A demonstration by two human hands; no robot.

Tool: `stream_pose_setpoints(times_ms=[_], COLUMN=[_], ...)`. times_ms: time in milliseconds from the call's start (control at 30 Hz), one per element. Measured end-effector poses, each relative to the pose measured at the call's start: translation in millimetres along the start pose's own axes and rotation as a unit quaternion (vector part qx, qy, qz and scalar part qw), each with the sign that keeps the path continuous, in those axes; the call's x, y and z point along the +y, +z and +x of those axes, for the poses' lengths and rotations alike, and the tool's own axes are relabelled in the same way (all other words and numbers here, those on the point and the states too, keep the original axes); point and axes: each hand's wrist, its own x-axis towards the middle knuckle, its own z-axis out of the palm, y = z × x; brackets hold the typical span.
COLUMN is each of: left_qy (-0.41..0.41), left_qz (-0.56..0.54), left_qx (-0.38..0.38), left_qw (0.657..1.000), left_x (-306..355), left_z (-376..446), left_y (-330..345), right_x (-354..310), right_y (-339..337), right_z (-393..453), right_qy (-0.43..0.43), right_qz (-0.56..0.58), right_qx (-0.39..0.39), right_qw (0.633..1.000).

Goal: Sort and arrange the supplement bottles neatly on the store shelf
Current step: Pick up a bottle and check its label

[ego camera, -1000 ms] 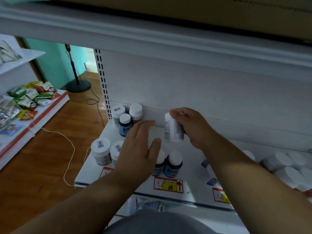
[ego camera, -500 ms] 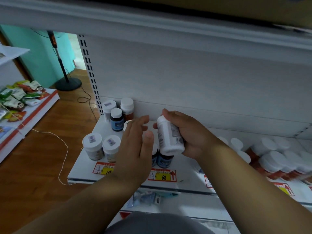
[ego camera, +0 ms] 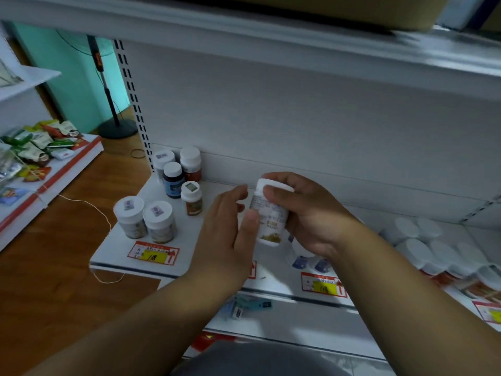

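My right hand [ego camera: 309, 213] grips a white supplement bottle [ego camera: 269, 221], tilted, above the middle of the white shelf [ego camera: 189, 256]. My left hand [ego camera: 227, 234] is beside it with fingers nearly straight, thumb touching the bottle's side. At the shelf's left end stand several bottles: two wide white-lidded jars [ego camera: 143, 218] in front, a small amber bottle [ego camera: 192, 198], a dark blue bottle [ego camera: 173, 179] and two more behind. Blue bottles [ego camera: 311, 263] are partly hidden under my right wrist. Several white-capped bottles [ego camera: 433, 253] crowd the right end.
Price tags [ego camera: 153, 253] line the shelf's front edge. An upper shelf [ego camera: 271, 33] overhangs close above. A lower shelf [ego camera: 284, 318] holds a small teal pack. To the left is wooden floor with a cord, a stand [ego camera: 113, 120] and another rack of snack packets [ego camera: 40, 147].
My right hand has tilted the bottle and brought it slightly nearer; my left thumb now touches it. The view shifted, showing the amber bottle at left.
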Motion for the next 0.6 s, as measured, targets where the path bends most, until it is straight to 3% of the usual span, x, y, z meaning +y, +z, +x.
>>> stream_pose_setpoints(times_ms=[200,367,600], left_qy=[0.001,-0.020,-0.018], left_qz=[-0.015,0.038,0.024], left_qx=[-0.026,-0.029,0.016], left_qw=[1.000,0.999,0.999], left_x=[31,44,35], left_z=[-25,-40,-62], left_y=[41,61,48], right_x=[-5,-6,11], right_y=[-33,-48,-34], right_z=[-28,-51,-56], right_qy=[-0.015,-0.012,-0.008], right_qz=[0.062,0.043,0.013], right_qx=[0.040,0.050,0.033], right_qw=[0.997,0.998,0.999])
